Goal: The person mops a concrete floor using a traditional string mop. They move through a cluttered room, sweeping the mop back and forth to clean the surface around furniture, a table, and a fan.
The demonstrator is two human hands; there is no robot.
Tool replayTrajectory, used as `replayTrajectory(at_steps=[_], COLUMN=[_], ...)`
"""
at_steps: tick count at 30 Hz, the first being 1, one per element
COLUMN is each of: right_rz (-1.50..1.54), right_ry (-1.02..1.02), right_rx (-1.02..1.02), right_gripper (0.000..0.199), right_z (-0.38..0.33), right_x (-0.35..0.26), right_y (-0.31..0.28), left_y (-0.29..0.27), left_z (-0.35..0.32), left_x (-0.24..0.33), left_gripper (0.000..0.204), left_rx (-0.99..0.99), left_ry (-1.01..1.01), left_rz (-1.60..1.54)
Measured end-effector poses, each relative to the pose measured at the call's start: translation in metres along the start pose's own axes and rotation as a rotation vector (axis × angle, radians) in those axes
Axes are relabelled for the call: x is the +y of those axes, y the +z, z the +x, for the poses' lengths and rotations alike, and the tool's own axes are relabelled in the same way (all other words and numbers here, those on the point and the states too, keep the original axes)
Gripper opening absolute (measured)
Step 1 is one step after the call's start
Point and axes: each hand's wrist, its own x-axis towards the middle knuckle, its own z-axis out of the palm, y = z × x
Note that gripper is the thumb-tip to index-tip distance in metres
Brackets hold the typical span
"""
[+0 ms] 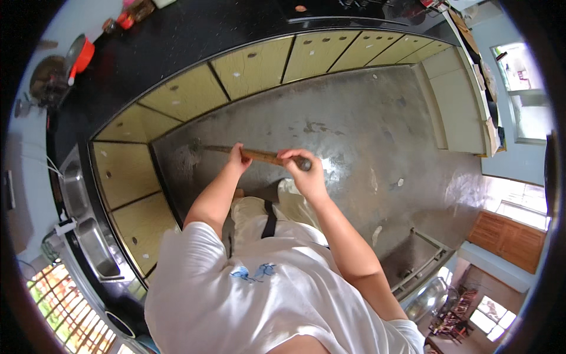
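Note:
Both my hands are closed around the wooden handle of a mop [262,156], which slants down to the left across my front. My left hand [236,158] grips it lower down. My right hand [308,171] wraps it close to its rounded top end. At the handle's far end a greyish, stringy mop head [190,156] rests on the floor near the left cabinets; it is blurred and blends with the floor.
Yellow cabinets [183,94] under a black counter [177,41] line the left and far sides. A steel sink [97,248] is at left. A pale cabinet [454,100] stands at far right, with a metal rack [421,265] at lower right. The grey floor [354,124] has worn, shiny patches.

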Motion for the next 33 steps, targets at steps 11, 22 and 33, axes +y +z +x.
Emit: replayTrajectory(at_steps=[11, 22, 33], right_rz=[0.037, -0.015, 0.004], right_ry=[-0.015, 0.099, 0.127], right_rx=[-0.157, 0.080, 0.442], right_gripper=[0.010, 0.007, 0.007], right_z=[0.079, 0.206, 0.268], right_x=[-0.022, -0.045, -0.121], right_y=[-0.135, -0.309, -0.489], left_y=[0.095, 0.302, 0.526], left_z=[0.050, 0.142, 0.176], left_x=[-0.056, -0.131, -0.251], left_gripper=[0.015, 0.015, 0.025], left_rx=[0.084, 0.125, -0.022], left_ry=[0.066, -0.115, -0.320], left_rz=[-0.073, 0.084, 0.351])
